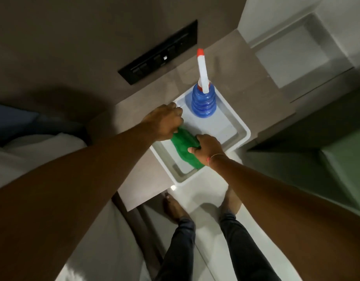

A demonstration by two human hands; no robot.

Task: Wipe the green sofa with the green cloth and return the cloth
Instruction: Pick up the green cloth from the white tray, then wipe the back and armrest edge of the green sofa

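Observation:
The green cloth (185, 144) lies folded in the near left part of a white tray (243, 136) on a brown side table. My left hand (165, 120) grips the cloth's far left end, fingers curled over it. The near right end is held by my right hand (208, 148), which wears a thin thread at the wrist. Part of the green sofa (345, 159) shows dimly at the right edge.
A blue spray bottle (203, 102) with a white nozzle and red tip stands at the tray's far end. A black switch panel (158, 55) is on the wall behind. A bed with white bedding (33, 151) is at left. My bare feet stand on the white floor (207, 201).

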